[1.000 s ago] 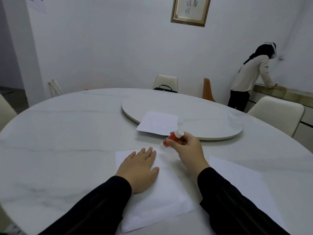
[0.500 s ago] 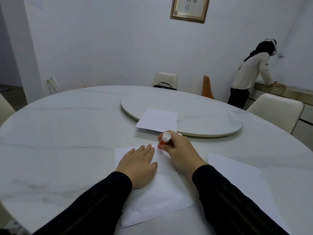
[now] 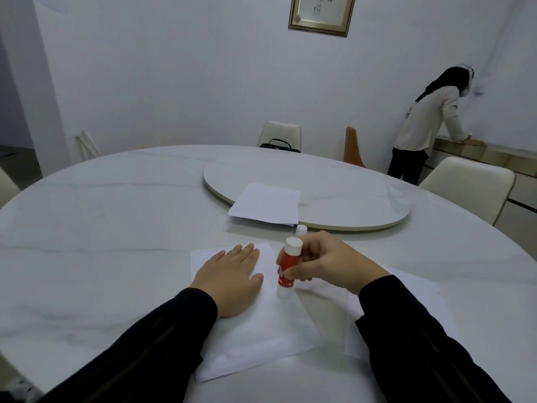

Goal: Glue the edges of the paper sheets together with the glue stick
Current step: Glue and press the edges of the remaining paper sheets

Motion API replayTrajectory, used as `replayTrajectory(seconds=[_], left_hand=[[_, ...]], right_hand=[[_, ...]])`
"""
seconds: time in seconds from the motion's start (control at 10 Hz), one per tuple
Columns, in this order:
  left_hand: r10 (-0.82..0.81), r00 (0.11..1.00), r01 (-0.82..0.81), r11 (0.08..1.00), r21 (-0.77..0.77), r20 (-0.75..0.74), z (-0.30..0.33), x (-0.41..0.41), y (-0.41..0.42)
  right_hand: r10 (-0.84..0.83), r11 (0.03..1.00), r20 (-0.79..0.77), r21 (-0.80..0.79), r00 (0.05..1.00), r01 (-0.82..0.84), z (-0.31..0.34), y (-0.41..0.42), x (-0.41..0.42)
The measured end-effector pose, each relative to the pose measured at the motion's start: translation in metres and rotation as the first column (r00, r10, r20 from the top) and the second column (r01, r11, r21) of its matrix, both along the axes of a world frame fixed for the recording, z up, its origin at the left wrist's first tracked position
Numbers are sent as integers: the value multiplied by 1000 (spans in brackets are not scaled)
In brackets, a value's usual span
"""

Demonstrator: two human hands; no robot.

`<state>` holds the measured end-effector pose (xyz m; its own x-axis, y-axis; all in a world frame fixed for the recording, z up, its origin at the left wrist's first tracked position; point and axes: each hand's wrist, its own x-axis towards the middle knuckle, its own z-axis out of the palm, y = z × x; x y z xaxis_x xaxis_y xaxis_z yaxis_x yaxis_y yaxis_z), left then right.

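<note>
A white paper sheet (image 3: 255,330) lies on the round marble table in front of me. My left hand (image 3: 229,279) presses flat on its upper part, fingers straight. My right hand (image 3: 328,263) grips a red and white glue stick (image 3: 287,267) held nearly upright, its lower end touching the sheet's right edge. A small white cap (image 3: 301,229) stands on the table just behind the stick. Another sheet (image 3: 421,303) lies to the right, partly under my right sleeve.
A stack of white paper (image 3: 266,203) rests on the edge of the lazy Susan (image 3: 348,196) at the table's middle. Cream chairs stand around the table (image 3: 101,228), one holding a black bag (image 3: 279,145). A person (image 3: 427,123) stands at a sideboard at far right.
My right hand has drawn the glue stick toward me along the sheet's right edge and stood it more upright. My left hand stays flat on the paper.
</note>
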<state>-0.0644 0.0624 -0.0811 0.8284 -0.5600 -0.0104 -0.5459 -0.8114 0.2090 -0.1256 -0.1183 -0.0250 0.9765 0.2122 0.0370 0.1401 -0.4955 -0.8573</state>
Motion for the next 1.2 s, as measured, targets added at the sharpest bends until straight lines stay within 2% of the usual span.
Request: replayTrajectory(seconds=[0.3,0.5,0.6,0.7,0.8,0.9,1.0,1.1,1.2], left_hand=[[19,1000,-19,1000,6,-5,0,-1,1],[47,999,-47,999,6,-8,0,0,3],[158,987,-158,987,-16,-14,-2,4,10],[371,926,-374,927,-39,-64,2,6,13],[483,864,-501,854,-139,-144,17,-3,11],[208,973,-222,963,-152,-101,23,-18,16],[50,982,-49,999,14,-183,24,-38,21],[216,976,-214,969,122,0,18,-49,9],[221,971,-229,970,84,95,16,-52,-7]], right_hand=[[171,985,-229,63,958,-160,5,-10,-10],[248,969,-320,99,915,-228,4,-20,-12],[295,920,-283,341,913,-191,0,-32,-12],[127,750,-126,662,984,-12,-5,-40,-6],[-141,567,-43,815,989,117,-5,-37,2],[-300,479,-50,855,953,196,-5,-33,6],[-356,507,-37,832,934,226,-6,-30,7],[-445,671,55,682,894,292,-10,-27,8],[-459,857,235,370,857,358,-20,-18,9]])
